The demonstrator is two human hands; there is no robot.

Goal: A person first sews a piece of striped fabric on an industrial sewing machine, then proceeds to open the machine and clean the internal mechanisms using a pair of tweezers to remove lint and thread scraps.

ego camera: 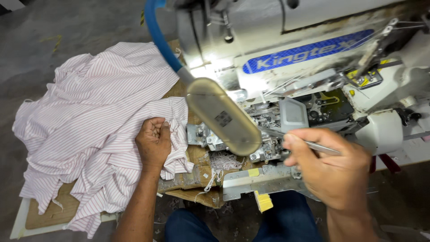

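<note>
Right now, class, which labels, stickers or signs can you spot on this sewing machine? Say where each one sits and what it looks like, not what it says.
Blue name label: long rounded strip on the white machine body, pale lettering.
Yellow sticker: small, right of the blue label, near the thread guides, dark marks.
Dark square code label: on the beige oval lamp head, centre.
Yellow tape tab: small rectangle on the metal plate below the needle area.

**Layout at the sewing station**

The heap of pink-striped white cloth (94, 121) lies on the left part of the wooden worktable (49, 213), spilling over its left edge. The left hand (153, 141) rests on the cloth's right end. Right of it stands the white industrial sewing machine (313, 54), its oblong lamp head (222, 116) in front. The right hand (333, 168), near the front edge, holds thin metal tweezers (291, 138) toward the machine's needle area.
</note>
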